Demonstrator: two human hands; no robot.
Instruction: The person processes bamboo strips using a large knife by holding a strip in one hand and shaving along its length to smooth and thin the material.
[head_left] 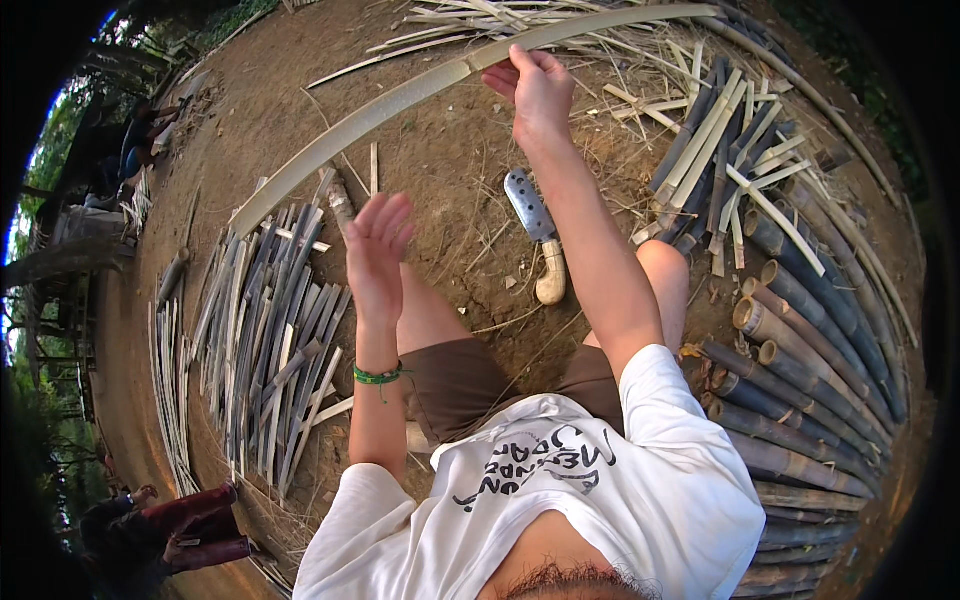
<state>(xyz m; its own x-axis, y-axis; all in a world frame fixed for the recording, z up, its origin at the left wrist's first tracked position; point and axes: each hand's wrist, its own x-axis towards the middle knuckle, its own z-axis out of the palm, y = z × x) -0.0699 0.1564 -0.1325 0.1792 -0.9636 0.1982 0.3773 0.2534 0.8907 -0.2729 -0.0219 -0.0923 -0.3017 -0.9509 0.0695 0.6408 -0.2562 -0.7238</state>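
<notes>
A long, pale split-bamboo strip arcs across the far side, from above the left pile to the upper right. My right hand, arm stretched forward, pinches it between thumb and fingers just right of a node. My left hand is raised below the strip's left part, fingers extended and apart from it, holding nothing. A green woven bracelet circles my left wrist. On the dirt between my knees lies a broad knife with a row of holes in its blade and a pale, curved handle.
A pile of narrow split bamboo lies at the left. Thick bamboo poles fan out at the right, with more strips beyond. A short stick lies past my left hand. A person in dark red trousers is at the lower left.
</notes>
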